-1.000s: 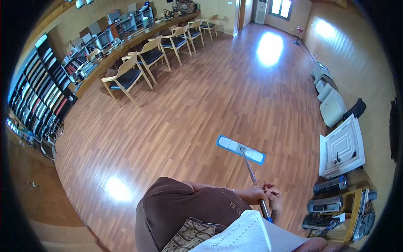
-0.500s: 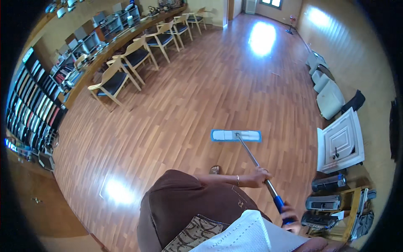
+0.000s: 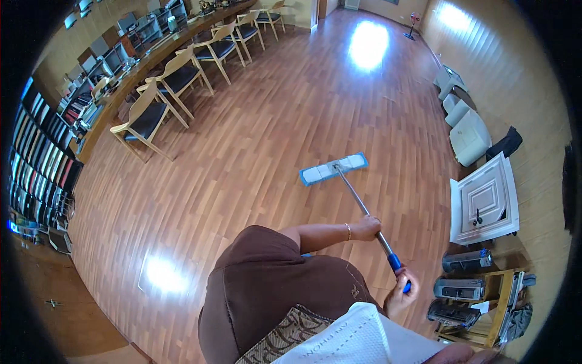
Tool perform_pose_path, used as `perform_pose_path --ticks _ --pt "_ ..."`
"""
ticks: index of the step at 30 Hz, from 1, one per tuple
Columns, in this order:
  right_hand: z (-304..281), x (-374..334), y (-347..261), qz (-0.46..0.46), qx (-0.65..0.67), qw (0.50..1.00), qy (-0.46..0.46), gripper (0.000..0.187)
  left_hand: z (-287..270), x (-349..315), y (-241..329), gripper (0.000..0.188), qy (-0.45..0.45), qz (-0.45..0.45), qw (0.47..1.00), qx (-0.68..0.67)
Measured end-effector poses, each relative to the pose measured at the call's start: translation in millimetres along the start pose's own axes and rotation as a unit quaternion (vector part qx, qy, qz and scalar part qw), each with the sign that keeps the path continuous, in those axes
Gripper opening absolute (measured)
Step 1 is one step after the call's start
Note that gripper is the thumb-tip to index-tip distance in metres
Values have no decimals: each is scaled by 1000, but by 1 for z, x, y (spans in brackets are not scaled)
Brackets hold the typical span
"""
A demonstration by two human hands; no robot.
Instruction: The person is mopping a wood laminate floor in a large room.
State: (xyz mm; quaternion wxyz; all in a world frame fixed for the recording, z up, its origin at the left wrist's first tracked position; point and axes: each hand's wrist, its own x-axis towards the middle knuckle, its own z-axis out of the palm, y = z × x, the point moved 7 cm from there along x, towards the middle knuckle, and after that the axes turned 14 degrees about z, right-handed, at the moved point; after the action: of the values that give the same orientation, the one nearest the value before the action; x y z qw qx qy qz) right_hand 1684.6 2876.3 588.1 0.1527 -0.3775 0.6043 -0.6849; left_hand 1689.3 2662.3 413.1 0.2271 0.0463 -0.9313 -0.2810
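A flat mop with a white and blue rectangular head [image 3: 317, 175] lies on the wood floor ahead of me, its head tilted up toward the right. Its metal pole [image 3: 356, 198] slants down toward my body and ends in a blue grip [image 3: 394, 263]. My left hand [image 3: 366, 228], with a bracelet at the wrist, is closed around the pole above the grip. Lower down, my right hand [image 3: 401, 292] wraps around the end of the blue grip.
Wooden chairs [image 3: 145, 116] with dark seats line a long counter [image 3: 115, 100] at the left. Along the right wall stand a white panelled door piece [image 3: 484, 200], pale rounded objects [image 3: 470, 138] and a wooden rack [image 3: 500, 306]. A red fan [image 3: 412, 25] stands far off.
The mop head has slid forward and slightly left, and its right end has swung away from me. Both hands have moved forward with the pole.
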Motion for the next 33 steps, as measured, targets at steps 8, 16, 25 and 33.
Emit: perform_pose_path --ticks 8,16,25,33 --pt "-93 -44 -108 -124 -8 992 33 25 58 -11 68 13 -173 41 984 -18" --pt "-90 -54 -117 -188 13 975 -120 20 82 -39 54 7 -49 -28 998 33" --pt "-8 3 -81 -59 24 947 -315 22 5 -79 -28 9 75 -171 979 83" --pt "95 37 -10 -1 50 924 -379 14 -58 -149 -122 22 81 -322 941 68"
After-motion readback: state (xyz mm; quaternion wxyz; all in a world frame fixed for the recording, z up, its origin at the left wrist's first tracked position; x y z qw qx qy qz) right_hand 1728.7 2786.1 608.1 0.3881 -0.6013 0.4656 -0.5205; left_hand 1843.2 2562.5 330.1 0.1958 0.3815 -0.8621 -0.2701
